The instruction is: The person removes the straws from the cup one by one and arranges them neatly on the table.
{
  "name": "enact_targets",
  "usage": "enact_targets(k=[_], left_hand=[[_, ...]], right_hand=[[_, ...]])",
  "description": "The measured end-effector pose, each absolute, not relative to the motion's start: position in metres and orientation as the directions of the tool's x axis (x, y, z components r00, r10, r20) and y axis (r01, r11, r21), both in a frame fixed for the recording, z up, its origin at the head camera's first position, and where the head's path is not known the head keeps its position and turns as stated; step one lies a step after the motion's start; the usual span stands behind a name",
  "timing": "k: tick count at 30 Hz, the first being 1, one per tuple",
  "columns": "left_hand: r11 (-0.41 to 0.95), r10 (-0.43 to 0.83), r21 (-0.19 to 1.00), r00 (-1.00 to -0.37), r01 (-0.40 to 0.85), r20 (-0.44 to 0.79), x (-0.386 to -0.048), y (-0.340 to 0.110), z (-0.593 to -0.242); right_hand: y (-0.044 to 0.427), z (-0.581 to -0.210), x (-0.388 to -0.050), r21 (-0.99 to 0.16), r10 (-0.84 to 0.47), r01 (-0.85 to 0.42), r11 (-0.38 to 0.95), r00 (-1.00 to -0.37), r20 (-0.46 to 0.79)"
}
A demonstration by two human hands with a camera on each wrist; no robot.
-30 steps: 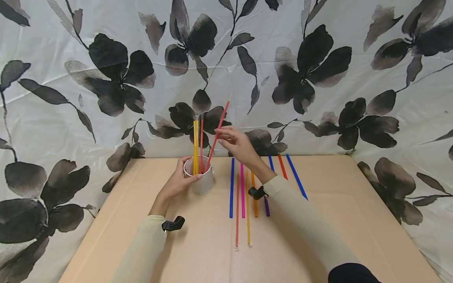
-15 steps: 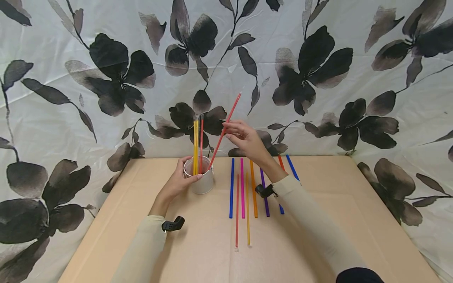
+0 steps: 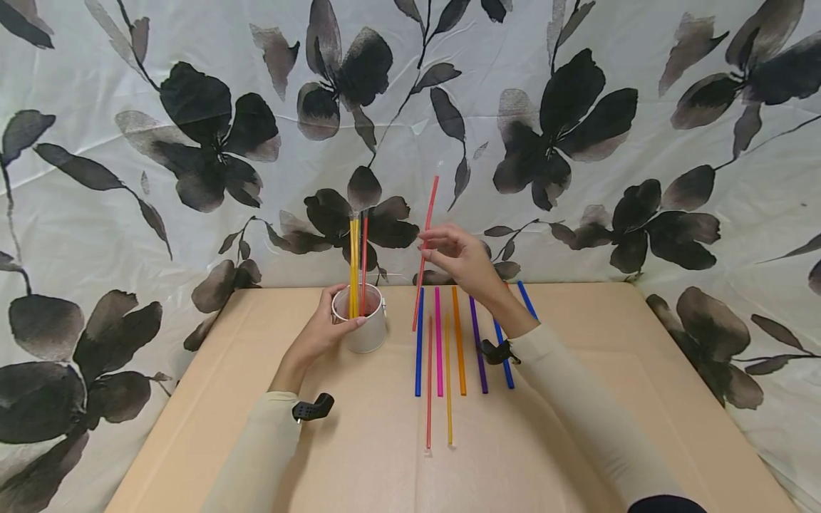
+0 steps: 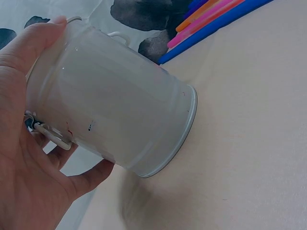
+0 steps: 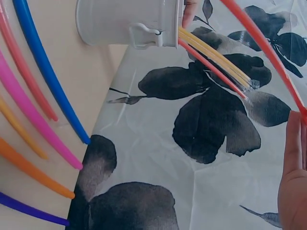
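The right hand (image 3: 458, 256) pinches a slim red stick (image 3: 432, 203) near its middle, nearly upright. Its lower end, at the mouth of the white pail (image 3: 372, 336) half a second ago, now hangs right of it, near a blue stick (image 3: 420, 349). The left hand (image 3: 323, 329) grips the pail, where yellow sticks (image 3: 354, 263) stand beside a second red stick (image 3: 364, 249); more coloured sticks (image 3: 439, 360) line the surface (image 3: 359, 449).

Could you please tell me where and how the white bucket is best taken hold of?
I would take the white bucket around its upper outer wall, from the left, as the left grip does. The rounded wall suits a wrapped hold; yellow sticks and a thin red stick rise from its open top, and the nearest blue stick lies to its right.
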State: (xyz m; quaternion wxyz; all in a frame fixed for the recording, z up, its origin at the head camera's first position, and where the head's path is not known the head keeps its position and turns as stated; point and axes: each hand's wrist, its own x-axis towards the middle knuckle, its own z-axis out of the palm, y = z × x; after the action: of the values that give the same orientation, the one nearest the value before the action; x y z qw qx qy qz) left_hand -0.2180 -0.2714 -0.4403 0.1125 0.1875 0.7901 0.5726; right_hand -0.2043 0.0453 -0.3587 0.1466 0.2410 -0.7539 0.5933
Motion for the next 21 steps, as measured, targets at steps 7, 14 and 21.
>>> enact_targets(k=[7, 14, 21], left_hand=[[0.271, 0.424, 0.948, -0.905, 0.166, 0.037, -0.219, -0.272, -0.440], [0.269, 0.420, 0.947, -0.906, 0.175, 0.048, -0.229, -0.272, -0.454], [0.281, 0.408, 0.941, -0.911, 0.190, 0.063, -0.241, -0.276, -0.471]], right_hand=[[0.048, -0.348, -0.187, -0.851, -0.205, -0.495, 0.177, -0.864, 0.460], [0.060, -0.364, -0.196, -0.855, -0.215, -0.482, 0.191, -0.870, 0.443], [0.070, -0.368, -0.190, -0.876, -0.230, -0.435, 0.209, -0.893, 0.388]])
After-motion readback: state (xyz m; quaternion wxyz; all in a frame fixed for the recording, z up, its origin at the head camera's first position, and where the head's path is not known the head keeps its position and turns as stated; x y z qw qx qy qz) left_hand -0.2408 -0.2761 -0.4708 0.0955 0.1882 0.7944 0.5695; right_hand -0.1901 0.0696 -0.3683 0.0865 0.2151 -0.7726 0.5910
